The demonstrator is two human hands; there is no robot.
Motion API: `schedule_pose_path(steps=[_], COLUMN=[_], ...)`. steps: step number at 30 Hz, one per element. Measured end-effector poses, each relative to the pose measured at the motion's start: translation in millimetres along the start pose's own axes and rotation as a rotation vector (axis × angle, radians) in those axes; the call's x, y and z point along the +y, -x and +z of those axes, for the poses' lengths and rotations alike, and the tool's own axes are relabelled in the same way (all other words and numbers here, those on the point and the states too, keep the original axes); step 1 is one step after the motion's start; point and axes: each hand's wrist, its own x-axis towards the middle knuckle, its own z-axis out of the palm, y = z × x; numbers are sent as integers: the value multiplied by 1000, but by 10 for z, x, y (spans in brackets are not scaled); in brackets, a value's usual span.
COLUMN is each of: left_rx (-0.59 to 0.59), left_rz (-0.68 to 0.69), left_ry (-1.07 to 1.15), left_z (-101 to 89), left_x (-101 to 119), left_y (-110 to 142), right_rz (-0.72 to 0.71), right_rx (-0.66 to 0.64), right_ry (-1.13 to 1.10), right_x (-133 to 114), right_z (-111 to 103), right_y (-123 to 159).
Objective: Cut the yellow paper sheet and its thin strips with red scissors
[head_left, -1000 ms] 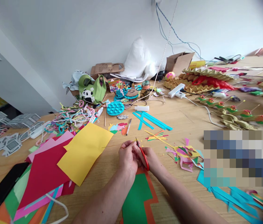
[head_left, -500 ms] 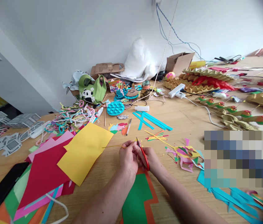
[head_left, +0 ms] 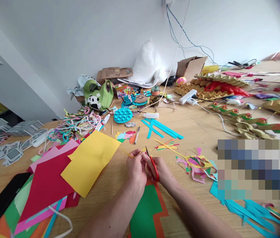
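Note:
Near the middle of the table, my left hand (head_left: 137, 167) pinches a thin yellow paper strip (head_left: 128, 154), whose free end sticks out to the left. My right hand (head_left: 158, 167) touches it, closed on scissors with red handles (head_left: 154, 168); their dark blades point up and away from me. Below my hands lies green paper (head_left: 146, 210) on top of orange paper (head_left: 160, 205). Just beyond the hands is a small pile of narrow coloured strips (head_left: 167, 145). Part of the strip is hidden by my fingers.
Yellow sheets (head_left: 92, 162) and red paper (head_left: 48, 185) are stacked at left, beside a black phone-like slab (head_left: 4, 200). Paper scraps (head_left: 198, 164) and blue strips (head_left: 250, 211) lie at right. Further back are a green panda bag (head_left: 97, 96), egg cartons (head_left: 219, 81) and a power strip (head_left: 188, 96).
The yellow strip's free end now shows to the left of my left hand and has swung upward a little. Both hands and the scissors stay nearly in place.

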Motion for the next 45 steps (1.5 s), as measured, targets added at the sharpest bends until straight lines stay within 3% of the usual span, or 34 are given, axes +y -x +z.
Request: schedule_pose_path(steps=[5,12,17,39,45], left_rx=[-68,-216,-309,-215,-244], left_rz=[93,29,11,89,69], left_ry=[-112,-276,-354,-366,-390], left_z=[-28,-67,-76,-62,-67], left_x=[79,375,461,417,393], left_y=[-110,-298,-299,-269,-271], right_rz=[14,27,39,10,18], right_rx=[-14,-33,-59,-62,-66], right_ry=[23,57,69,61,76], right_x=[-28,-110,-88,-91,-57], right_z=[0,1,7,33,18], right_y=[18,67,52,64,45])
